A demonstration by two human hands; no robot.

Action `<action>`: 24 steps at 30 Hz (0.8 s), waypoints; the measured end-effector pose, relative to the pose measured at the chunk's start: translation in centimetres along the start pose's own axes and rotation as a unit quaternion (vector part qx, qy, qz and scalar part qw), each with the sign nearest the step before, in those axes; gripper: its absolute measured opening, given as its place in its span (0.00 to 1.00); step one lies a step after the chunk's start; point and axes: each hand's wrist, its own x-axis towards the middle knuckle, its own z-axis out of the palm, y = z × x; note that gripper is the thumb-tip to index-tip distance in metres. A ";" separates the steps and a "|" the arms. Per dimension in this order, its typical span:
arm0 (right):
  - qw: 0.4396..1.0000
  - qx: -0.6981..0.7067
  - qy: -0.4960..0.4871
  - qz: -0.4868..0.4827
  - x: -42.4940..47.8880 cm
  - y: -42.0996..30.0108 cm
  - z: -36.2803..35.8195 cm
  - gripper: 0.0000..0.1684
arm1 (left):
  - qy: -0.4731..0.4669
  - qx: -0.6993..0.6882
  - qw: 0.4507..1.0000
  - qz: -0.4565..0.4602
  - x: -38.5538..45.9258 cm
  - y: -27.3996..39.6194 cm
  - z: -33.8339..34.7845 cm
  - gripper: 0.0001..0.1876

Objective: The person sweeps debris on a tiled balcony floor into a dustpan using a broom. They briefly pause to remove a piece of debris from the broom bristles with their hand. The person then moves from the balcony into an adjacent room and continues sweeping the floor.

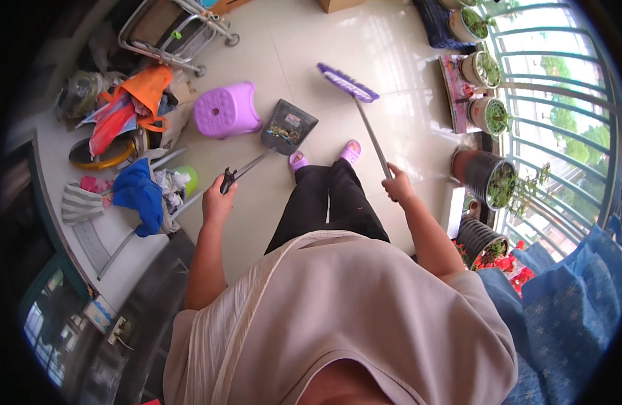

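Note:
My left hand [218, 200] grips the black handle of a long-handled dustpan [294, 117]. Small debris and bits of dry litter lie in its dark pan, which is in front of my feet, left of centre. My right hand [399, 185] is closed around the metal pole of a broom [371, 129]. The purple broom head [347, 82] is farther out, ahead and to the right of the pan, apart from it. Whether its bristles touch the floor I cannot tell.
A purple plastic stool [227, 110] stands left of the dustpan. Bags and cloths, among them an orange bag [148, 88] and a blue cloth [138, 192], crowd the left side near a folding metal cart [174, 35]. Potted plants [480, 177] line the barred window [559, 116] at right.

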 end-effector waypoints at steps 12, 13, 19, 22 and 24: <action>0.977 0.176 -0.118 0.016 -5.3 1.3 8.8 0.35 | -0.006 -0.018 0.999 0.029 1.5 -2.5 0.4 0.17; 0.977 0.176 -0.117 0.029 -5.9 1.8 8.6 0.36 | -0.001 -0.025 0.999 0.030 1.5 -2.7 0.4 0.17; 0.980 0.175 -0.095 0.025 -10.2 3.8 5.3 0.37 | 0.000 -0.038 0.998 0.042 0.6 -4.5 1.1 0.17; 0.977 0.205 -0.047 0.039 -10.0 5.0 2.7 0.39 | 0.000 -0.046 0.998 0.041 -1.4 -4.0 1.5 0.17; 0.971 0.233 -0.022 0.037 -8.4 6.3 0.9 0.40 | 0.004 -0.054 0.998 0.043 -3.0 -3.7 1.9 0.17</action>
